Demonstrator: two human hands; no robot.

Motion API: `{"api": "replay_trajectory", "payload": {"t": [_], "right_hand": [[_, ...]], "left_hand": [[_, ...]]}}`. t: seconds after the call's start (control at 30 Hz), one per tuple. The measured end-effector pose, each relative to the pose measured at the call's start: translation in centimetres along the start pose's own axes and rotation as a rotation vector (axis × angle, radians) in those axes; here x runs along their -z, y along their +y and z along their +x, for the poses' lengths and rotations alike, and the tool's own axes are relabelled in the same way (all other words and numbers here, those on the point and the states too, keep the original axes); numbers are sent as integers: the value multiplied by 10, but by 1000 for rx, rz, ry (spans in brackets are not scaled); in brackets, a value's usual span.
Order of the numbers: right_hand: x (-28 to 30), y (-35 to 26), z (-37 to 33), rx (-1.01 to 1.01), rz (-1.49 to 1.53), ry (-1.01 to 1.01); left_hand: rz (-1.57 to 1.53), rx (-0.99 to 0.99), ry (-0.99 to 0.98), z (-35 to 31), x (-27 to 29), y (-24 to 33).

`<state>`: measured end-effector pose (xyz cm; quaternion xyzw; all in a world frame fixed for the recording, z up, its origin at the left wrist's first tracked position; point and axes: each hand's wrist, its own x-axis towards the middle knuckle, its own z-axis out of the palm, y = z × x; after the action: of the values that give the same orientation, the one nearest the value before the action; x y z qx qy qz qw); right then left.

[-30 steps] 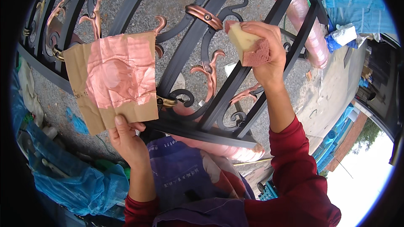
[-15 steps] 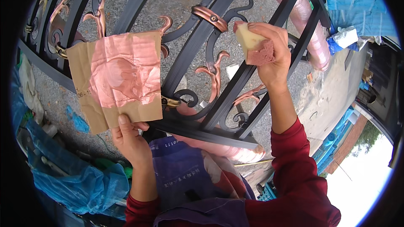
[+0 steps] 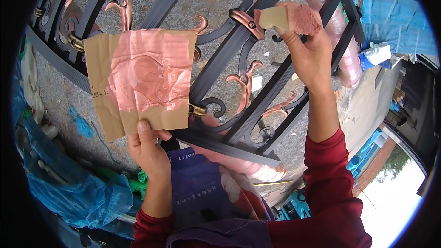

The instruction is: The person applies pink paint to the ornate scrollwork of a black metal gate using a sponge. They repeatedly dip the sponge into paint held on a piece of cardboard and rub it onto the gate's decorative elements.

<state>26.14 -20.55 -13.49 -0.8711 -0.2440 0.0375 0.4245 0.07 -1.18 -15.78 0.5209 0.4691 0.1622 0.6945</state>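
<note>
My left hand point(image 3: 149, 149) pinches the lower edge of a brown cardboard piece point(image 3: 102, 110), whose face carries a wet smear of copper-pink paint point(image 3: 147, 76). In my right hand point(image 3: 312, 59) is a sponge point(image 3: 274, 18), pale yellow in the middle with copper-pink paint on its ends. The sponge's left end is close to a copper-coloured collar point(image 3: 248, 24) on a bar of the black metal railing point(image 3: 216, 66); whether they touch I cannot tell. Below the collar, a scroll ornament point(image 3: 246, 87) has copper-coloured leaves. The cardboard hides part of the railing behind it.
A pink plastic-wrapped roll point(image 3: 252, 165) runs under the railing's near edge, and another wrapped roll point(image 3: 347, 62) lies at the right. Blue sheeting point(image 3: 82, 188) is bunched at the lower left. More blue sheeting point(image 3: 395, 9) covers things at the upper right.
My right hand has turned and tilted the sponge level, its end now close to the collar. The cardboard in my left hand and the railing appear farther right in view.
</note>
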Motion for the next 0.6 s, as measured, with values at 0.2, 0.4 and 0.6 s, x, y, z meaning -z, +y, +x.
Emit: {"api": "replay_trajectory", "payload": {"t": [0.2,0.4,0.6], "right_hand": [[-12,-17,45,375,-279,-250],[4,-24,57,370,-336,-312],[3,-20,44,181,-192,-268]], "left_hand": [[-34,20,-13,2,2,1],[-77,21,-24,0,2,3],[-93,34,-35,1,4,5]]}}
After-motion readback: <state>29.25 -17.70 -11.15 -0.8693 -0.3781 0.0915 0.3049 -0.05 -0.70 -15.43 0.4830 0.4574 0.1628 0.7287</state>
